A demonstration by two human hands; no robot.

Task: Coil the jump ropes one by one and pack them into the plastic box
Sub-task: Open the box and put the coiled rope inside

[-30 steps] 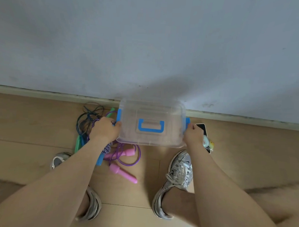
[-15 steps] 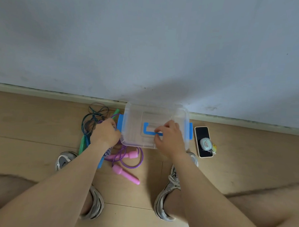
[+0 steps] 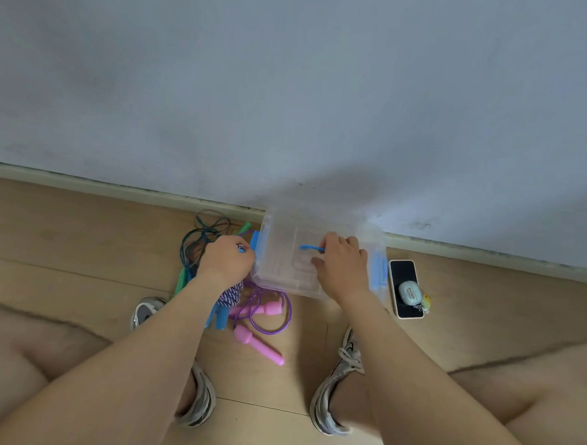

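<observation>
Right hand curls its fingers round the blue handle atop the plastic box. Left hand, fingers curled, meets the side latch, grip unclear. Loose jump ropes lie just beneath the left fingers. A fastened latch could tip the box when the lid is lifted.

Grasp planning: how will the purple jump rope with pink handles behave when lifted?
Likely floppy: the thin cord of the purple jump rope lies in loose loops. Its pink cylindrical handles look rigid and might roll.
</observation>
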